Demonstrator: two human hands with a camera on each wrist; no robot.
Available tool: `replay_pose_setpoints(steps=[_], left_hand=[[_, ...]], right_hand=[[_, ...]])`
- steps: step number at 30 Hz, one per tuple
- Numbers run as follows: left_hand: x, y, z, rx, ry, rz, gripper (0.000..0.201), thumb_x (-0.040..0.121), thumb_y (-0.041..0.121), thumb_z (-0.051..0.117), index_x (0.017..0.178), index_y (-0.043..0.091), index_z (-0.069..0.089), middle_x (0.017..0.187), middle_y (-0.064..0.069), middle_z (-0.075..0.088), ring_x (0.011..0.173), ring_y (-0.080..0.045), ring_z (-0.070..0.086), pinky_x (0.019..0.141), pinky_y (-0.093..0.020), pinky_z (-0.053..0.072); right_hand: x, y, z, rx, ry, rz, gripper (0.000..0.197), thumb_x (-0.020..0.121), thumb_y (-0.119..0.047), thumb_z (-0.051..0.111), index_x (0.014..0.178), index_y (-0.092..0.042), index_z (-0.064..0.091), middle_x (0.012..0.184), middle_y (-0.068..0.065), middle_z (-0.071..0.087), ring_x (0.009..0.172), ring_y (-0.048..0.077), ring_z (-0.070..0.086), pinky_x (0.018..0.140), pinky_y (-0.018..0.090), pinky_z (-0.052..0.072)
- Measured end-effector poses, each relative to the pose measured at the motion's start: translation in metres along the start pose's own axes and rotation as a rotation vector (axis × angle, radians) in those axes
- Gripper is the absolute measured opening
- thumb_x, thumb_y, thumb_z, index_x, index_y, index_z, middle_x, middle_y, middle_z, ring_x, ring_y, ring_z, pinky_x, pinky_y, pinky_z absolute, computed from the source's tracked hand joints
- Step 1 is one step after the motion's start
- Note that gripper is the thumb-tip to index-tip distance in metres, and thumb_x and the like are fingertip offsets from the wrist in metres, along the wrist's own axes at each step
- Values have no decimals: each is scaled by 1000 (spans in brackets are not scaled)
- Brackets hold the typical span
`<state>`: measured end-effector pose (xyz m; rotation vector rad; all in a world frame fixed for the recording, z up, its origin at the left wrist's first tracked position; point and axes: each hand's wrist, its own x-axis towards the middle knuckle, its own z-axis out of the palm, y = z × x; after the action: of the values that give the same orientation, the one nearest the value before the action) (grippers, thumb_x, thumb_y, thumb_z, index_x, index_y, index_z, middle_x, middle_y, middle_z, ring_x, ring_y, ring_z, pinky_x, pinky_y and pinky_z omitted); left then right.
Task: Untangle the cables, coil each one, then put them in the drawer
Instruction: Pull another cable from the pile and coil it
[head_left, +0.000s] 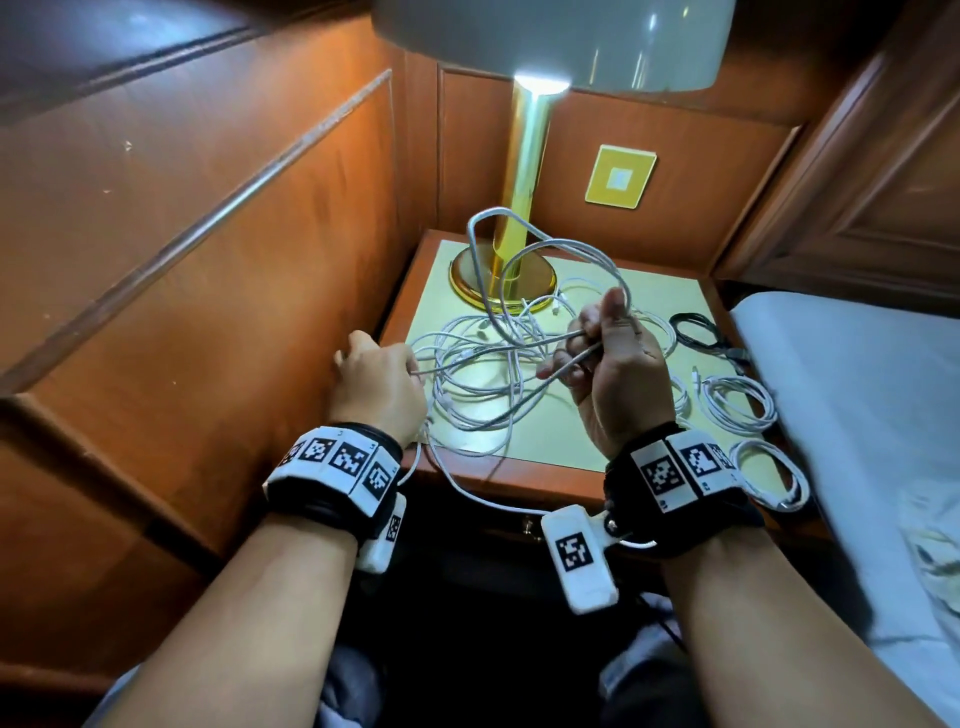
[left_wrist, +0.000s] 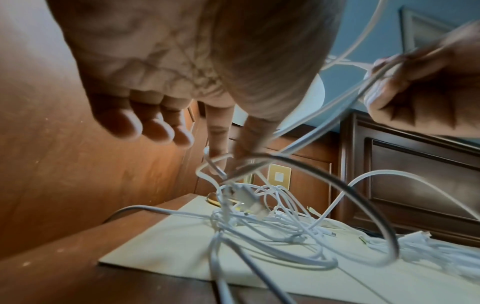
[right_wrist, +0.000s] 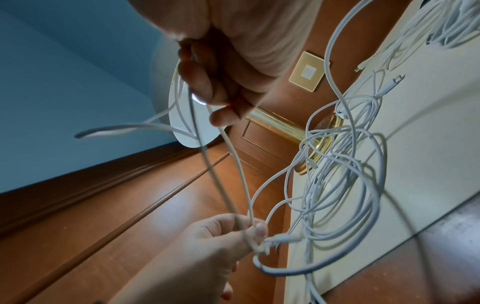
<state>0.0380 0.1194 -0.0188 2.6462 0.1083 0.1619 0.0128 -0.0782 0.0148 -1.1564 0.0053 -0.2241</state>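
The right hand (head_left: 618, 364) clenches several loops of a thick grey-white braided cable (head_left: 545, 249), raised clear of the tangled heap of thin white cables (head_left: 478, 374) lying between both hands, probably to build a coil. The left hand (head_left: 376, 382) pinches the same strand, feeding it taut. Which cable ends belong together is lost in the heap, and the drawer cannot be made out.

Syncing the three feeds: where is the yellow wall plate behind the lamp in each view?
Head: yellow wall plate sits upper centre-right, on the wood panel right of the brass lamp stem.
Left wrist: yellow wall plate is small, centre, behind the tangled white cables.
Right wrist: yellow wall plate lies upper right of centre, tilted, just above the stem.
Shared landmark: the brass lamp stem, beside the plate in all three.
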Motion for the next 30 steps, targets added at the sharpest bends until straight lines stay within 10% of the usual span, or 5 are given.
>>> replay_pose_setpoints(steps=[9, 20, 24, 27, 30], left_hand=[[9, -8, -17, -390, 438, 331, 18, 93, 7, 61, 100, 9, 78, 94, -10, 73, 85, -25, 67, 77, -23, 47], [-2, 15, -37, -1231, 75, 265, 15, 99, 20, 61, 101, 16, 75, 74, -7, 65, 60, -14, 57, 65, -34, 56], [-9, 25, -40, -1496, -120, 245, 22, 97, 17, 56, 107, 6, 73, 66, -3, 56, 58, -9, 54, 63, -26, 56], [-11, 30, -40, -1568, -162, 241, 23, 95, 14, 55, 106, 2, 71, 64, -4, 53, 54, -9, 50, 60, -26, 56], [-12, 29, -40, -1599, -161, 220, 26, 93, 21, 56, 105, 1, 69, 69, -5, 59, 55, -11, 52, 65, -30, 58]], right_hand=[[5, 16, -14, -550, 18, -63, 32, 104, -35, 45, 78, -15, 49, 58, -2, 43, 46, 15, 42, 49, 35, 40], [-4, 44, 4, -810, -309, -119, 43, 84, -54, 52, 127, -55, 47, 59, 8, 43, 54, 40, 46, 56, 53, 44], [-9, 47, 9, -831, -330, -104, 35, 86, -49, 56, 114, -70, 46, 64, 8, 45, 61, 41, 53, 61, 53, 49], [-7, 46, 11, -936, -269, -113, 7, 94, -39, 58, 99, -44, 60, 65, 4, 55, 65, 32, 60, 69, 50, 53], [-3, 45, 9, -928, -153, -98, 24, 95, -41, 51, 87, -23, 64, 76, 7, 65, 68, 25, 63, 73, 50, 54]])
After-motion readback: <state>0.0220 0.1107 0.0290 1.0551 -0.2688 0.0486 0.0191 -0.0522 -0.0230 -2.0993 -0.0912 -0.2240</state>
